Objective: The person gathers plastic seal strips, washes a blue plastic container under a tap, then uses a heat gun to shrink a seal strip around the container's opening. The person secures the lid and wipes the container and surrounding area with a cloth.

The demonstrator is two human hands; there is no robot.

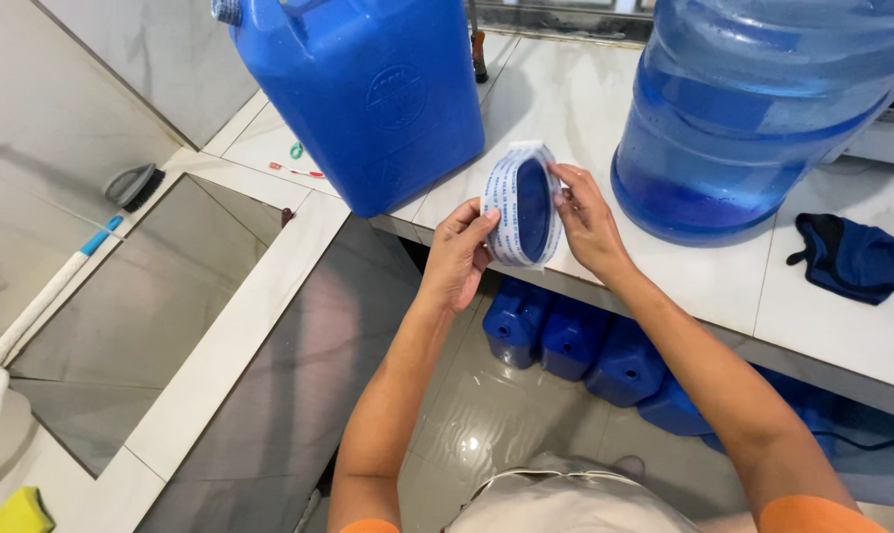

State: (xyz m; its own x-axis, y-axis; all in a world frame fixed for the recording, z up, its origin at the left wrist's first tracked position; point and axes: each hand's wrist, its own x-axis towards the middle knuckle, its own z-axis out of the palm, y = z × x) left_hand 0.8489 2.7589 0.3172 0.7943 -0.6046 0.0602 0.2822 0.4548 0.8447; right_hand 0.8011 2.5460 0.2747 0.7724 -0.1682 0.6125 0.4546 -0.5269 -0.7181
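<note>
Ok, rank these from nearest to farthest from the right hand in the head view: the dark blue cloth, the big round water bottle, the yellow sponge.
1. Big round water bottle, just right of the right hand, on the counter.
2. Dark blue cloth, farther right on the counter.
3. Yellow sponge, far left, bottom corner.

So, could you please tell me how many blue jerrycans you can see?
5: one jerrycan on the counter; four under it. More may be hidden beneath.
</note>
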